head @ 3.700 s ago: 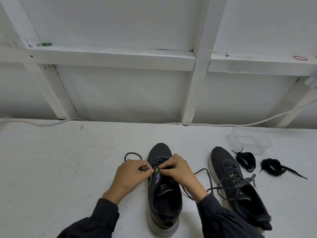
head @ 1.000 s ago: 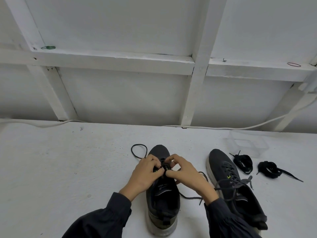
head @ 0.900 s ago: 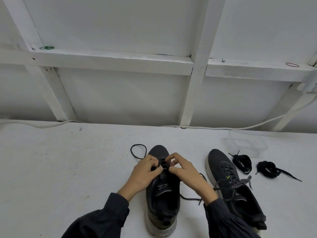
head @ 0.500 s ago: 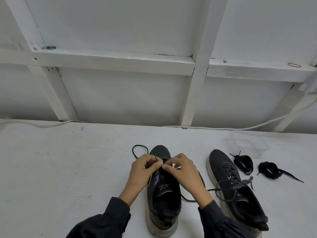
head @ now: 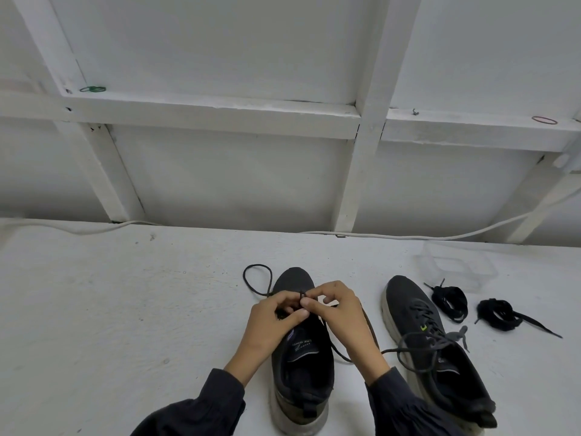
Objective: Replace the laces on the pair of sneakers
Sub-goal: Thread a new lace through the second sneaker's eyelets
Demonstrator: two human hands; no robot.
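Observation:
A dark grey sneaker stands in front of me, toe pointing away. Both hands meet over its eyelets. My left hand and my right hand pinch the dark lace near the front of the tongue. One end of this lace loops on the table left of the toe; the other trails out under my right wrist. The second sneaker lies to the right, still laced, its grey lace loose on top. Two bundled black laces rest right of it.
A clear plastic box sits at the back right of the white table. A white cable runs along the table's far edge below a white framed wall. Rubber bands lie on the wall's ledge.
Both hands have shifted along the sneaker's eyelets toward the toe and back, fingers reworking the lace. The lace loop left of the toe has moved slightly.

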